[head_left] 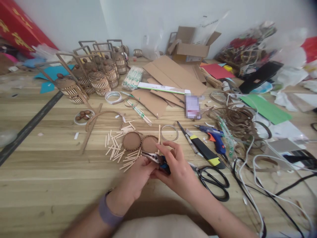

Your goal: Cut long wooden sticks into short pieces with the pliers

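Right hand [177, 165] holds pliers [158, 159]; a red panel [31, 31] bears blurred yellow characters [21, 17].

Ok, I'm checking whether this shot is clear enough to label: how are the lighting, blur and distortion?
Head view: light is soft, with a diffuse shadow on the wooden tabletop around the forearms; head view: pliers legible though soft, plastic bags at far right smeared; head view: edges stretched, top right corner dark, a mosaic patch masking detail.
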Demonstrator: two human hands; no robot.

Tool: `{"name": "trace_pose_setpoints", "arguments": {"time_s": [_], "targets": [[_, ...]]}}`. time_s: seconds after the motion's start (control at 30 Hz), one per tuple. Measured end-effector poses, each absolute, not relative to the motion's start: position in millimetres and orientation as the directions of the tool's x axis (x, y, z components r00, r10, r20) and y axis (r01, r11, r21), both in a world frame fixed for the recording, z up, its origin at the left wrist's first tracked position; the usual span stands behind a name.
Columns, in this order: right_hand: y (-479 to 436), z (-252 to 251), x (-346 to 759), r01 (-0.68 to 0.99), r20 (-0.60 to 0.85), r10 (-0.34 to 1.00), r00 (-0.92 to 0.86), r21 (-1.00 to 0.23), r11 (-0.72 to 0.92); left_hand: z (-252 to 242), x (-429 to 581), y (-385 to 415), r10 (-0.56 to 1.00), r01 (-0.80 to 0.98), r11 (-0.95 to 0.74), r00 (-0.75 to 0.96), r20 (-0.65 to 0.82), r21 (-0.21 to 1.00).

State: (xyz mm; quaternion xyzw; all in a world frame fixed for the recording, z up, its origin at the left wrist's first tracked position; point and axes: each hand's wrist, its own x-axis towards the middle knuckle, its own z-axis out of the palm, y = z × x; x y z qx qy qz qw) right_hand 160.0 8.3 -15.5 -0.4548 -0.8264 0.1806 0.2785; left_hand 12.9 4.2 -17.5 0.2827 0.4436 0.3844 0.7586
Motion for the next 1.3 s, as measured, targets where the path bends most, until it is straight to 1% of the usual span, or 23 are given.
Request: {"name": "trace_pose_setpoints", "arguments": {"time_s": [0.1,0.2,0.23,0.3,0.37,0.4,0.47,0.53,0.6,0.7,0.8,0.9,1.0,1.07,1.13,1.2,1.3], "targets": [[8.7,-15.0,160.6,0.646,0.247,0.87,-0.427,-0.591,0.484,-19.7,13.2,2.1,0.837,-0.304,0.54,0.294,-0.462,0.785],[8.8,-9.8,163.6,0.581,0.186,0.919,-0.348,-0.726,0.367,-18.1,8.1,3.4,0.862,-0.3,0.504,0.23,-0.451,0.81],[9.0,-7.2,165.2,0.547,0.14,0.941,-0.308,-0.783,0.295,-16.6,5.4,4.5,0.874,-0.305,0.485,0.207,-0.44,0.819],[9.3,-2.2,168.4,0.444,-0.04,0.962,-0.271,-0.892,0.088,-13.0,0.0,7.0,0.897,-0.3,0.442,0.156,-0.414,0.846],[9.2,0.3,169.9,0.269,-0.263,0.901,-0.345,-0.947,-0.174,-10.0,-3.4,8.4,0.921,-0.281,0.389,0.12,-0.37,0.877],[8.8,0.1,169.6,0.161,-0.349,0.841,-0.413,-0.937,-0.31,-9.1,-3.8,8.3,0.926,-0.28,0.378,0.137,-0.353,0.882],[7.2,-3.1,166.8,-0.061,-0.426,0.727,-0.538,-0.84,-0.538,-8.4,-2.0,6.7,0.908,-0.305,0.406,0.239,-0.344,0.861],[4.8,-7.9,162.8,-0.218,-0.449,0.664,-0.598,-0.706,-0.674,-8.5,1.7,4.1,0.872,-0.336,0.461,0.344,-0.348,0.821],[2.2,-11.3,160.2,-0.296,-0.46,0.637,-0.619,-0.614,-0.732,-8.2,5.1,2.0,0.858,-0.356,0.485,0.371,-0.355,0.799],[-1.5,-9.4,161.2,-0.291,-0.484,0.594,-0.643,-0.564,-0.773,-5.9,7.1,0.7,0.864,-0.361,0.484,0.338,-0.372,0.797],[-4.5,-0.6,164.9,-0.247,-0.513,0.576,-0.637,-0.571,-0.783,-1.9,5.8,0.6,0.87,-0.348,0.476,0.319,-0.376,0.807],[-6.0,9.7,170.5,-0.157,-0.547,0.615,-0.568,-0.661,-0.733,1.5,2.4,0.9,0.878,-0.308,0.448,0.329,-0.348,0.839],[-4.9,17.8,182.1,0.022,-0.548,0.693,-0.469,-0.792,-0.611,3.3,-2.5,2.3,0.919,-0.186,0.37,0.219,-0.329,0.91],[-2.7,21.4,192.9,0.152,-0.522,0.733,-0.437,-0.846,-0.511,4.0,-5.6,3.4,0.93,-0.086,0.349,0.153,-0.334,0.933],[0.3,23.8,203.4,0.28,-0.493,0.749,-0.442,-0.869,-0.407,4.5,-7.4,3.5,0.915,-0.022,0.367,0.189,-0.357,0.93],[3.6,25.5,211.0,0.384,-0.48,0.745,-0.464,-0.867,-0.319,5.2,-7.8,2.6,0.892,0.019,0.366,0.277,-0.357,0.93],[8.1,27.5,214.7,0.463,-0.516,0.706,-0.484,-0.836,-0.294,6.8,-6.5,0.6,0.866,0.075,0.329,0.374,-0.333,0.941]]}}
